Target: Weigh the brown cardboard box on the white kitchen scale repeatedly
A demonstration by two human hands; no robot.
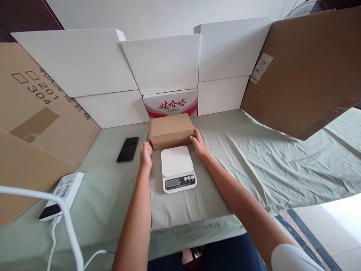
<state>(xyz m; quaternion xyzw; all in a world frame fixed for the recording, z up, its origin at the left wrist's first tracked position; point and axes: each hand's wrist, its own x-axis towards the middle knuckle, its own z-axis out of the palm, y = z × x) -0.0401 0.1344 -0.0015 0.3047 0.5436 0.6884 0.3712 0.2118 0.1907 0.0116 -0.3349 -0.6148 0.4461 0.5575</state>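
Gripping a closed brown cardboard box (170, 130) from both ends, the left hand (146, 154) and right hand (199, 144) press their fingers against its sides. It seems to rest on the cloth-covered table (254, 158), just behind a white kitchen scale (177, 168). A black phone (128, 149) lies left.

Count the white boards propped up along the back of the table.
5: a wide upper left board, a lower left board, an upper centre board, an upper right board, a lower right board. More may hide behind.
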